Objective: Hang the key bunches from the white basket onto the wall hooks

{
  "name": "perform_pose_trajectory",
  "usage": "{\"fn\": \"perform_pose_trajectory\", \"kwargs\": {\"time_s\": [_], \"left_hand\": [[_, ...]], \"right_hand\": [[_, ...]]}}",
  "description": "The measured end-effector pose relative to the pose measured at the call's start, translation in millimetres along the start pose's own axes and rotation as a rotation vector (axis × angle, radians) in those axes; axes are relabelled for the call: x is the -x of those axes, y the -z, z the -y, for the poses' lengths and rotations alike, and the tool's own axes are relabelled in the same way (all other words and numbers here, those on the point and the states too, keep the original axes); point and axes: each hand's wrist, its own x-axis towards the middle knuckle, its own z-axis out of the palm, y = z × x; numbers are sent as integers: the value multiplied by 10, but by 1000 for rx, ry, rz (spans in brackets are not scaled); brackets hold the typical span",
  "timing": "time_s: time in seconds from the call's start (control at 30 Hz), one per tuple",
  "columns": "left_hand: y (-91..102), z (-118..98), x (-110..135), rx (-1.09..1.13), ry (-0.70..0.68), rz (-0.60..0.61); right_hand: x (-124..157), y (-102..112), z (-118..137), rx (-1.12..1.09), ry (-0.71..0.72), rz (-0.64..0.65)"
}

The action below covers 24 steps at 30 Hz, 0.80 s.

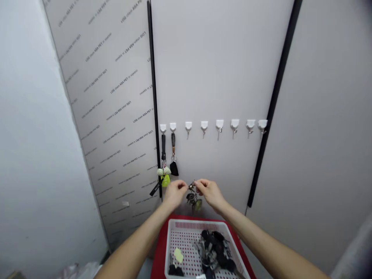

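My left hand point(175, 193) and my right hand point(210, 193) meet in front of a pale wall panel point(215, 69), their fingertips pinching the ring of a bunch of keys point(193, 199). The keys dangle below my fingers, with a green tag at the bottom. Just above my hands runs a row of several white adhesive hooks point(219, 124) with metal prongs. The nearest hook to my hands holds nothing. Both leftmost hooks carry key sets: one with a yellow-green fob point(165, 180), the other with a black fob point(174, 168).
Below my hands, a white plastic basket point(197, 224) sits on a red surface point(161, 252). It holds a heap of dark keys point(215, 250) and a pale yellow tag point(178, 255). Printed protective film covers the left panel point(116, 97), and black vertical strips point(274, 104) frame the wall.
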Motion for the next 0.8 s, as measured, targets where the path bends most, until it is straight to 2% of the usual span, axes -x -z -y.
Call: {"fn": "perform_pose_trajectory", "kwargs": {"time_s": [0.13, 0.2, 0.27, 0.33, 0.4, 0.53, 0.63, 0.7, 0.73, 0.8], "left_hand": [[129, -77, -121, -81, -75, 43], [101, -76, -152, -53, -74, 50], [47, -61, -167, 65, -67, 45], [4, -44, -169, 196, -59, 52], [-12, -33, -162, 237, -47, 36], [54, -54, -161, 78, -39, -52], [186, -140, -206, -69, -122, -90], [288, -230, -257, -145, -196, -107], [335, -279, -287, -167, -220, -101], [408, -375, -354, -172, -235, -67]], "right_hand": [[-38, -39, 64, -249, -58, -50], [-55, -82, 101, -325, -45, -72], [-81, -124, 131, -343, -16, -87], [-114, -158, 146, -331, 9, -116], [-144, -181, 145, -300, 26, -147], [-179, -177, 117, -202, 28, -156], [-196, -104, 101, -81, 41, -201], [-209, -41, 110, -5, 115, -251], [-216, -15, 123, 13, 170, -231], [-238, 16, 171, 2, 262, -89]]}}
